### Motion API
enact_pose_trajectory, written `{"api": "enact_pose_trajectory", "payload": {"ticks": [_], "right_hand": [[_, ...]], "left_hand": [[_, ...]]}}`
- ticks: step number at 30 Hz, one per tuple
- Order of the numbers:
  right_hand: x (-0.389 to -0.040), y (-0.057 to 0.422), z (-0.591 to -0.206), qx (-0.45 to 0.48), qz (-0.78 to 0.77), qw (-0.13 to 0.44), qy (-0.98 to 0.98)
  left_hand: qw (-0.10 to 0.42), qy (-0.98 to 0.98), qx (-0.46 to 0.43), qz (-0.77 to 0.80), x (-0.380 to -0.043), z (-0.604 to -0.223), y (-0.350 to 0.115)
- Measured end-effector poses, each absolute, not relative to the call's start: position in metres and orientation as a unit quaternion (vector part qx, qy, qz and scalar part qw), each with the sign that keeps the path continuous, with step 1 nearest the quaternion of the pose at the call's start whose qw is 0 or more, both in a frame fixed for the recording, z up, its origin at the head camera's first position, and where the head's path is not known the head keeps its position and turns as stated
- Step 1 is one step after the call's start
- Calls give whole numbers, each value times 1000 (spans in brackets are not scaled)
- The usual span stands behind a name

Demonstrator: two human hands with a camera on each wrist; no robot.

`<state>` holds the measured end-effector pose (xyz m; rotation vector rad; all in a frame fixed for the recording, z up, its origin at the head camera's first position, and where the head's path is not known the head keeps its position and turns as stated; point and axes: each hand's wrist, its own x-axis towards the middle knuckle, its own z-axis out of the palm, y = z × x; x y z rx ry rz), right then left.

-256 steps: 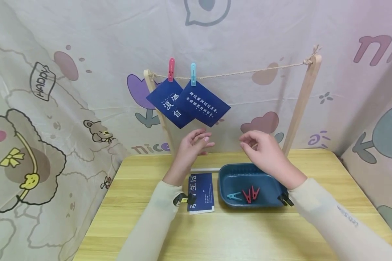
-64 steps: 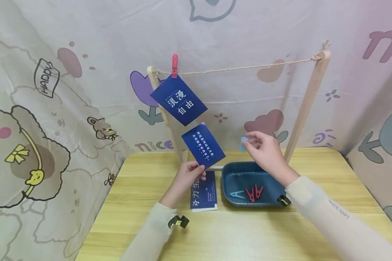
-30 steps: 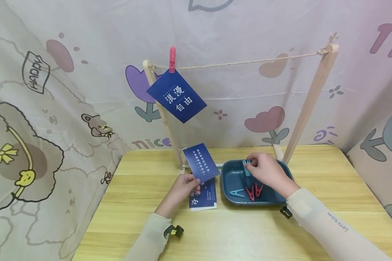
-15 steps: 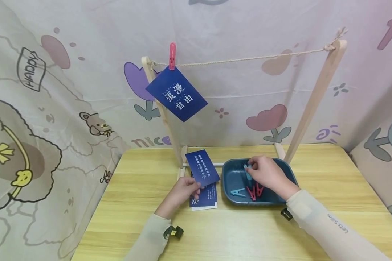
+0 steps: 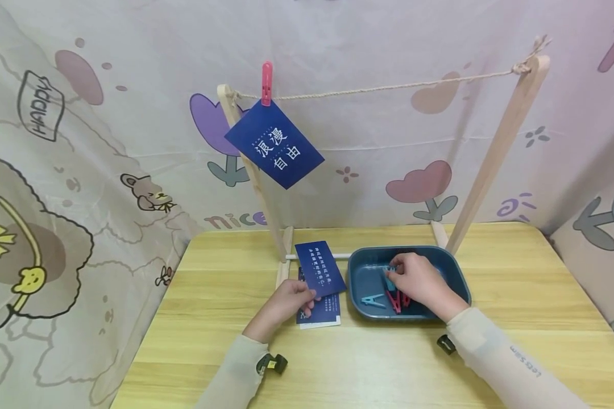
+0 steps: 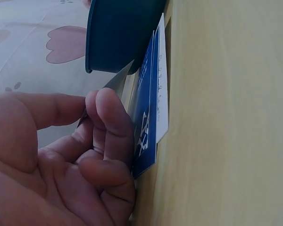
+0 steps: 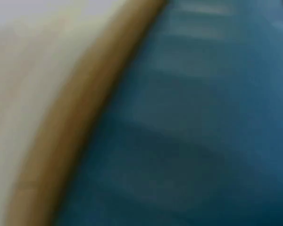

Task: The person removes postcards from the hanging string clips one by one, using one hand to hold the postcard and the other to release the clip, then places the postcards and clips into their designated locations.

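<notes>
My left hand (image 5: 289, 300) pinches a dark blue card (image 5: 321, 267) with white writing at its lower edge, tilted just above a small stack of cards (image 5: 332, 311). In the left wrist view, thumb and fingers grip that card, seen nearly edge-on. My right hand (image 5: 418, 277) is inside the dark teal basket (image 5: 357, 278), holding a light blue clothespin (image 5: 390, 279) by its top end. Another light blue clothespin (image 5: 373, 300) and red clothespins (image 5: 394, 302) lie on the basket floor, partly covered by the hand. The right wrist view shows only blurred basket wall.
Behind stands a wooden frame (image 5: 478, 170) with a rope (image 5: 368, 91) strung across its posts. From the rope's left end hangs another blue card (image 5: 281, 149), clipped by a pink-red clothespin (image 5: 266, 82). A white rod (image 5: 341, 256) runs low between the posts.
The second card and its light blue clothespin have come off the rope. My left hand has lowered that card to the stack; my right hand has lowered the clothespin into the basket.
</notes>
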<state>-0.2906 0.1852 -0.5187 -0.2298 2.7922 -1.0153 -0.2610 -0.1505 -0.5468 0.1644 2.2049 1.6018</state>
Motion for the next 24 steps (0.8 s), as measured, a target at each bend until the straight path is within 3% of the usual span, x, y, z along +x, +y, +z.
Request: {"api": "enact_pose_trajectory", "payload": {"ticks": [24], "right_hand": [[-289, 181, -532, -77, -338, 67, 936]], "left_hand": [[208, 802, 56, 557, -265, -555, -151]]}}
